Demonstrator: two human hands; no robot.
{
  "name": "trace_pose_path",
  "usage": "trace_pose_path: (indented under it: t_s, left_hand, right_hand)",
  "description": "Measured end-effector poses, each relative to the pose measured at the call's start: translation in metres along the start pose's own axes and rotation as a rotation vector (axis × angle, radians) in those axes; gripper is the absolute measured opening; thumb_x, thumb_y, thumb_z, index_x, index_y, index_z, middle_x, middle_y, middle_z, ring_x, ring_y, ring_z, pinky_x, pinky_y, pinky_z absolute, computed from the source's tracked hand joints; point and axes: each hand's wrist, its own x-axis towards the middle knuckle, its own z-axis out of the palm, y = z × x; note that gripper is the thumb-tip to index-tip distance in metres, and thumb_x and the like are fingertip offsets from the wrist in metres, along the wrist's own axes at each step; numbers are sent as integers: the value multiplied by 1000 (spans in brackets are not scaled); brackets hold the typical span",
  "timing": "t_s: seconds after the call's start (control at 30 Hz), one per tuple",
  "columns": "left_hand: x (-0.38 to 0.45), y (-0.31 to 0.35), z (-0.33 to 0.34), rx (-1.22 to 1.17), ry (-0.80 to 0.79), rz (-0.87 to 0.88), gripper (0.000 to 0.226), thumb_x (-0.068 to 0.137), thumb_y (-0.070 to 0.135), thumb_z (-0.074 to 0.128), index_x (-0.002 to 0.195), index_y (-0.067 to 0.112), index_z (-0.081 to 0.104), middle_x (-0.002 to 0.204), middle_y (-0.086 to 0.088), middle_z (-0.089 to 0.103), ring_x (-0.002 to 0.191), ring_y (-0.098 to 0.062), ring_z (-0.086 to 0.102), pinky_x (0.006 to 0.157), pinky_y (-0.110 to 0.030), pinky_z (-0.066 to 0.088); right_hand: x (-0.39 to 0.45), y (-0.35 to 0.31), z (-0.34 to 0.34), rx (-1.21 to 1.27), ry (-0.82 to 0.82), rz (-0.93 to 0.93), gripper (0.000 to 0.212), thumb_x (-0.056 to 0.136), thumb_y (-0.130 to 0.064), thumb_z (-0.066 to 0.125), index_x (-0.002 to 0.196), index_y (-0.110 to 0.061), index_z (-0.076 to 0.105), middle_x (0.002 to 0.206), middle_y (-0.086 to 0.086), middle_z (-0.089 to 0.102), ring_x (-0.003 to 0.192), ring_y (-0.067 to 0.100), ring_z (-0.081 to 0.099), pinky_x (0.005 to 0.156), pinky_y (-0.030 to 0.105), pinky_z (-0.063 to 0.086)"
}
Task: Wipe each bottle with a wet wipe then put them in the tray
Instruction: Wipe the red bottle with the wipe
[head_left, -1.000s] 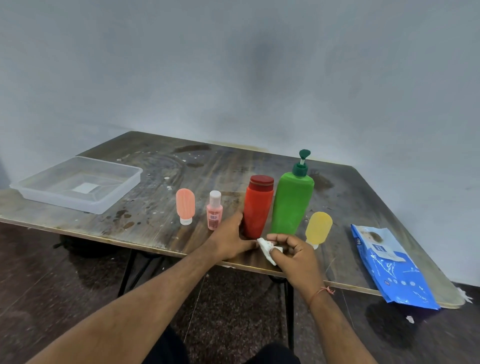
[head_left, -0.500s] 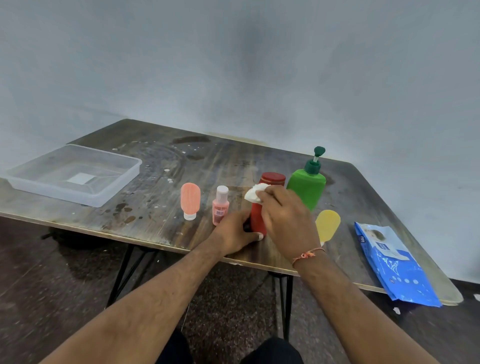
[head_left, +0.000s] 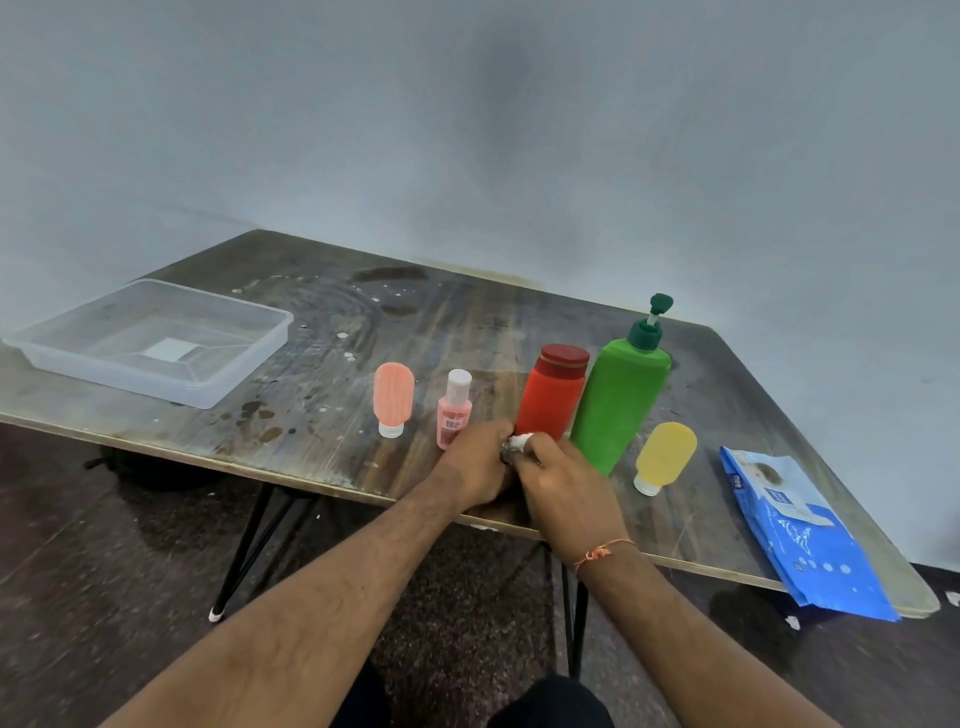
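The wooden table (head_left: 322, 415) carries everything, and the clear plastic tray (head_left: 244, 374) sits far to the left of the fingers, well apart from them, with no bottle in it. Just behind the right hand's fingers and a little to their right stands the green pump bottle (head_left: 618, 400), upright. The blue wet-wipe pack (head_left: 800, 535) lies well off to the right of both hands, near the table's front edge. The red bottle (head_left: 553, 400) stands upright directly behind the fingers of both hands, its base hidden by them. The left hand (head_left: 475, 465) curls its fingers at the foot of that bottle and appears to steady it, though the contact itself is hidden. The right hand (head_left: 563, 483) has its fingers closed on the small white wet wipe (head_left: 518, 442), bunched at the fingertips against the bottle's lower part. The yellow squeeze bottle (head_left: 665, 457) stands cap-down to the right of the right hand; the orange squeeze bottle (head_left: 393, 397) and the small pink bottle (head_left: 454, 410) stand left of the left hand's fingers, the pink one just beside them. The step in hand looks like wiping the first bottle, low on its body. Next, once it is wiped, the left hand must lift it firmly and carry it across to the tray without knocking over the pink and orange bottles.
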Motion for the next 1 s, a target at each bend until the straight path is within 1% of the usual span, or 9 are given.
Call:
trace_pose_path:
  t_s: [0.1, 0.17, 0.27, 0.37, 0.5, 0.7, 0.77, 0.87, 1.0]
  left_hand:
    - [0, 0, 0, -73, -29, 2, 21, 88, 21, 80, 91, 35, 65, 88, 18, 70, 89, -5, 70, 72, -11, 45]
    - [-2, 1, -1, -134, -53, -16, 31, 87, 26, 85, 114, 31, 69, 100, 19, 72, 90, 7, 65, 78, -7, 46]
    - [-3, 3, -2, -160, -67, -47, 45, 87, 28, 86, 127, 26, 68, 115, 16, 75, 96, 6, 64, 80, -6, 44]
    - [-5, 7, -5, -153, -71, -46, 47, 86, 28, 87, 128, 27, 66, 115, 17, 74, 102, 2, 67, 87, -12, 48]
    - [-6, 8, -7, -139, -76, -35, 41, 88, 24, 86, 124, 28, 67, 109, 20, 70, 98, 6, 64, 95, -19, 52]
    - [-4, 7, -9, -38, -89, -5, 26, 91, 18, 78, 105, 31, 60, 95, 15, 67, 96, -11, 67, 82, -23, 49]
    - [-4, 7, -8, -43, -94, -8, 26, 91, 18, 77, 111, 27, 63, 103, 10, 71, 99, -11, 69, 85, -25, 53]
    - [-6, 7, -8, -68, -86, -17, 29, 91, 19, 78, 117, 25, 64, 106, 10, 71, 100, -9, 68, 86, -24, 53]
    - [-13, 10, -2, -55, -21, -43, 34, 91, 21, 76, 123, 21, 63, 110, 7, 72, 104, -13, 68, 83, -24, 50]
  right_hand:
    - [8, 8, -10, -2, 56, 22, 26, 87, -12, 80, 111, -10, 71, 106, 5, 58, 85, 27, 58, 55, 40, 57]
    - [18, 17, -23, 15, 140, 53, 24, 91, -10, 75, 114, -8, 72, 111, 7, 61, 88, 29, 58, 64, 42, 58]
    - [29, 30, -38, 38, 257, 90, 25, 95, -6, 66, 119, -6, 73, 113, 8, 64, 89, 30, 61, 72, 42, 57]
    - [25, 28, -32, 76, 263, 69, 28, 97, -8, 60, 122, -8, 73, 117, 7, 67, 92, 31, 65, 76, 42, 58]
    - [4, 25, -4, 133, 156, 84, 31, 91, -7, 67, 121, -10, 74, 117, 6, 68, 88, 31, 67, 71, 44, 61]
    - [-18, 15, 11, 190, 67, 83, 32, 95, -22, 52, 113, -19, 77, 105, -2, 69, 75, 26, 70, 55, 36, 58]
    - [-20, 17, 11, 250, 68, 104, 28, 94, -19, 56, 111, -19, 79, 104, -3, 70, 78, 24, 71, 58, 34, 58]
    - [-21, 20, 12, 430, 74, 212, 26, 89, -7, 73, 111, -20, 80, 108, -8, 71, 91, 16, 72, 73, 30, 59]
    - [-23, 20, 15, 543, 85, 277, 27, 89, -6, 76, 113, -21, 80, 111, -12, 70, 98, 10, 70, 82, 24, 55]
